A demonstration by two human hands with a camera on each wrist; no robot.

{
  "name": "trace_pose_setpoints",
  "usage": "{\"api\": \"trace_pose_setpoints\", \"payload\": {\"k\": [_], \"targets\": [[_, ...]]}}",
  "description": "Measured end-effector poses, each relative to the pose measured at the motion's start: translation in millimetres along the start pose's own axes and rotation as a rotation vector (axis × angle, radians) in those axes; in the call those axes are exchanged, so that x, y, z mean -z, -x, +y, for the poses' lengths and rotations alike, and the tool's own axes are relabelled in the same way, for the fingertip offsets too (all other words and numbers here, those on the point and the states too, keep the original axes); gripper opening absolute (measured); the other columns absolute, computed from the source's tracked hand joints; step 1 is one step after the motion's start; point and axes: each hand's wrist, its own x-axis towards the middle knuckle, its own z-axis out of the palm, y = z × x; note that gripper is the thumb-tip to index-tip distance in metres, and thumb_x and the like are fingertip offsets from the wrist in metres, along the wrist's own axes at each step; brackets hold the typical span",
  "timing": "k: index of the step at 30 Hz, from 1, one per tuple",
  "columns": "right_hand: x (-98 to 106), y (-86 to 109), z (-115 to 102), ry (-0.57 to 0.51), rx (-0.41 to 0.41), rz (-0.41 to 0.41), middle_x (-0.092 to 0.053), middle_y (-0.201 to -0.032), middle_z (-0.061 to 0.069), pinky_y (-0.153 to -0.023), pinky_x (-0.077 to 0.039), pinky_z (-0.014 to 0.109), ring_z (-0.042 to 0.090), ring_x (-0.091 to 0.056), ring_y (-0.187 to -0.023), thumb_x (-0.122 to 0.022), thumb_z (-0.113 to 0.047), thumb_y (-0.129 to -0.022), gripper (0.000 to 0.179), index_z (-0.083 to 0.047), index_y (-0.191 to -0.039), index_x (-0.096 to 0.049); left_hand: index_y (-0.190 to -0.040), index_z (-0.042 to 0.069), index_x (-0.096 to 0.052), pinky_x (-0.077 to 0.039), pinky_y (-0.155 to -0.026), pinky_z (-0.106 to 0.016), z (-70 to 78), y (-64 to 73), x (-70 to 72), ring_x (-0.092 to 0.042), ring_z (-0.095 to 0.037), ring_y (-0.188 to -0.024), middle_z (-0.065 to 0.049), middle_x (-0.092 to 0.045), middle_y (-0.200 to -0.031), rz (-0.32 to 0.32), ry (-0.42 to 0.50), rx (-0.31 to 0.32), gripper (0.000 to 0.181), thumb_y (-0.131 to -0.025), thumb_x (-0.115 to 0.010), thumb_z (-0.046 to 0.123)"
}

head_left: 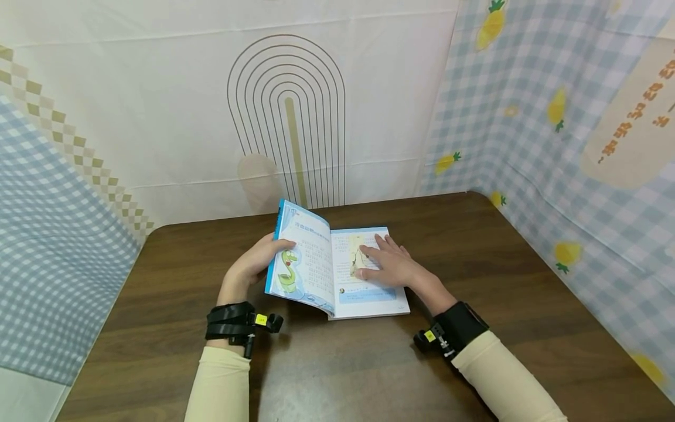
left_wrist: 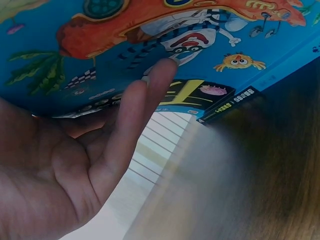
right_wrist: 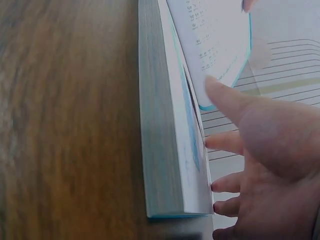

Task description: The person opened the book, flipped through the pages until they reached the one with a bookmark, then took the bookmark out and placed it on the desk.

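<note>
A picture book lies open on the brown table, its left side lifted and tilted, its right side flat. My left hand holds the raised left side, thumb over the page edge and fingers behind the cover. From below, the left wrist view shows the blue illustrated cover above the fingers. On the right page rests my right hand, fingers spread, partly covering a picture. A green cartoon snake is printed on the left page. In the right wrist view, the thick page block stands out beside the right hand.
The wooden table extends around the book on all sides. Behind it hangs a white cloth with arch lines, and a checked cloth with pineapples borders the right. Each wrist wears a black strap with a small camera.
</note>
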Motion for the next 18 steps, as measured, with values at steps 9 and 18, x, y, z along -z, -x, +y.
{"api": "trace_pose_setpoints", "payload": {"k": [9,18], "targets": [[-10,-6.2,-6,0.043,-0.002,0.096,-0.015,-0.174,0.024,-0.122,-0.010,0.076,0.047,-0.007,-0.160,-0.060,-0.062,-0.102,0.087,-0.014,-0.168,-0.030,-0.153,0.001,-0.045,-0.064,-0.070,-0.033,0.3,-0.6,-0.3,-0.078,-0.021,-0.084,-0.012,-0.076,-0.107,-0.001,0.003,-0.004,0.048,-0.111,-0.049,0.022],[-18,-3.9,-14,0.058,0.071,0.049,-0.010,-0.176,0.016,-0.122,-0.006,0.075,0.044,-0.004,-0.161,-0.055,-0.065,-0.103,0.086,-0.018,-0.169,-0.026,-0.153,0.001,-0.045,-0.064,-0.070,-0.033,-0.6,-0.8,-0.8,-0.078,-0.021,-0.084,-0.011,-0.076,-0.107,0.003,0.003,-0.004,0.047,-0.111,-0.050,0.022]]}}
